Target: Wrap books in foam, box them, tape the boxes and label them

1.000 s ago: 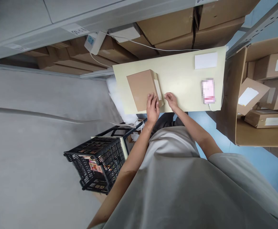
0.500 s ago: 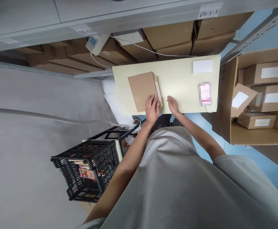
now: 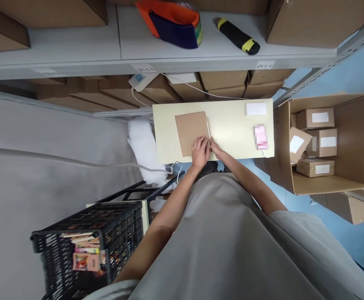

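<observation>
A flat brown cardboard box (image 3: 191, 131) lies on the left half of a pale yellow tabletop (image 3: 228, 121). My left hand (image 3: 200, 152) grips its near right corner, with bent fingers over the top face. Against the box's right side, close to that same corner, my right hand (image 3: 216, 148) has its fingers pressed together at the edge. The two hands nearly meet there, and the fingertips between them are partly hidden. A thin pale strip shows along that side of the box.
A white slip (image 3: 256, 109) and a blurred pink phone-like item (image 3: 260, 136) lie at the table's right. Beyond stands a large open carton (image 3: 353, 137) holding small labelled boxes. Shelving (image 3: 76, 46) runs behind, with a utility knife (image 3: 236, 35). A black crate (image 3: 122, 233) is lower left.
My right hand has moved left from the bare tabletop to the box's side. My left hand stays at the box's corner. The view has tilted up, showing more of the upper shelf.
</observation>
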`<state>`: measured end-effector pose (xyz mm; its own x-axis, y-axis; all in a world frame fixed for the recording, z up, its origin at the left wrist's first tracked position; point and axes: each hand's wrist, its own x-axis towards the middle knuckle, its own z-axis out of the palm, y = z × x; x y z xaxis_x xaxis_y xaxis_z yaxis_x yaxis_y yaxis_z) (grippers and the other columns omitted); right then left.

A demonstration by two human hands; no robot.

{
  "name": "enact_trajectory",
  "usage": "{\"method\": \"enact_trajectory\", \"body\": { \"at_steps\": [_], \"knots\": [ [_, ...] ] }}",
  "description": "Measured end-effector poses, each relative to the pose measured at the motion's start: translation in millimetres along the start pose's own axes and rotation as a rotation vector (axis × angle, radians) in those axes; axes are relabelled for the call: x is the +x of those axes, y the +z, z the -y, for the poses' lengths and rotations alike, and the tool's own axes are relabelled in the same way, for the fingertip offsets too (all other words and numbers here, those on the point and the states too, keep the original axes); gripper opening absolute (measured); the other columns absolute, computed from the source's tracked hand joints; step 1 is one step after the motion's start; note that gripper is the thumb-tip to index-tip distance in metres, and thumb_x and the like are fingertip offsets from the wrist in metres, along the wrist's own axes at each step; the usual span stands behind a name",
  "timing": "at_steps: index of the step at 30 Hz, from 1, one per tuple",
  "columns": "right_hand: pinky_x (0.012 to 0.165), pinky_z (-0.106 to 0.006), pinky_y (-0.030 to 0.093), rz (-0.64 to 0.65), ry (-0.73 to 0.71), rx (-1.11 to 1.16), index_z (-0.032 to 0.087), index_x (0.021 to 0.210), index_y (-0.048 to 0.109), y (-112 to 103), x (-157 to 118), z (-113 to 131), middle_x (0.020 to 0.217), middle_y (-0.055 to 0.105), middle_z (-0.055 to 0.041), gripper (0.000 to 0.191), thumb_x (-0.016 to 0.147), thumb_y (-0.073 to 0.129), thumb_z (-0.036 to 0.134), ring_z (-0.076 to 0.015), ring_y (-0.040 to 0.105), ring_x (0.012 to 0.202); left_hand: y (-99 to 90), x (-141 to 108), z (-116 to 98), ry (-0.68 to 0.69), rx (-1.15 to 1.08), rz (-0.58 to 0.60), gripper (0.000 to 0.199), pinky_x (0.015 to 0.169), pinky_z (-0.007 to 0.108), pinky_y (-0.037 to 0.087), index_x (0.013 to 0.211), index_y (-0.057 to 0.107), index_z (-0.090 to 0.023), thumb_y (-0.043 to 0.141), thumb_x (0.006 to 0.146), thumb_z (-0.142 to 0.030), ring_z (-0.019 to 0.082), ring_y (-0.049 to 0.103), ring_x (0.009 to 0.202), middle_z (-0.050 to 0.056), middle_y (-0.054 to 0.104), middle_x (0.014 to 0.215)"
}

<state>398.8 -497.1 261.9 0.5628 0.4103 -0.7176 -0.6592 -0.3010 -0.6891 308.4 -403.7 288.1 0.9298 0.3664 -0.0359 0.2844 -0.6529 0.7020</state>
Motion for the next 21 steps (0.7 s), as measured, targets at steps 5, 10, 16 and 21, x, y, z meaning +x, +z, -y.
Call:
{"method": "enact_trajectory", "body": {
  "at_steps": [5,10,16,21],
  "knots": [
    [0.126,-0.044,0.055,-0.102,0.424,0.186,0.018,0.156,0.06,-27,-26,5,0.152,0.071,-0.0194,0.06,0.119,0.042,0.061,-0.0265,0.068,0.146,-14.8,38,-5,-0.016,-0.063,-0.056,0.048,0.129,0.061,0.049,0.144,0.073,-0.022,0.066,0.099,-0.036,0.039,0.063,0.143,0.019,0.073,0.146],
    [0.11,-0.05,0.066,-0.067,0.52,0.254,0.002,0.169,0.039,-38,-48,4,0.16,0.061,-0.0354,0.077,0.12,0.025,0.059,-0.0317,0.078,0.133,-18.7,130,-6,0.035,-0.125,-0.148,0.041,0.135,0.064,0.042,0.138,0.074,-0.022,0.067,0.099,-0.034,0.04,0.056,0.155,0.019,0.068,0.157],
    [0.107,-0.041,0.068,-0.046,0.473,0.376,0.001,0.156,0.056,-11,-48,7,0.147,0.072,-0.0332,0.07,0.121,0.03,0.056,-0.0292,0.082,0.123,-23.7,211,8,-0.026,-0.086,0.012,0.037,0.133,0.079,0.033,0.121,0.076,-0.02,0.078,0.091,-0.041,0.047,0.06,0.151,0.025,0.077,0.141],
    [0.101,-0.038,0.069,-0.084,0.394,0.455,0.001,0.141,0.064,-6,-52,13,0.121,0.081,-0.0268,0.062,0.121,0.029,0.049,-0.027,0.084,0.104,-39.4,203,10,-0.084,0.025,0.132,0.036,0.133,0.082,0.026,0.115,0.077,-0.016,0.079,0.092,-0.043,0.051,0.066,0.14,0.028,0.08,0.124]
  ]
}}
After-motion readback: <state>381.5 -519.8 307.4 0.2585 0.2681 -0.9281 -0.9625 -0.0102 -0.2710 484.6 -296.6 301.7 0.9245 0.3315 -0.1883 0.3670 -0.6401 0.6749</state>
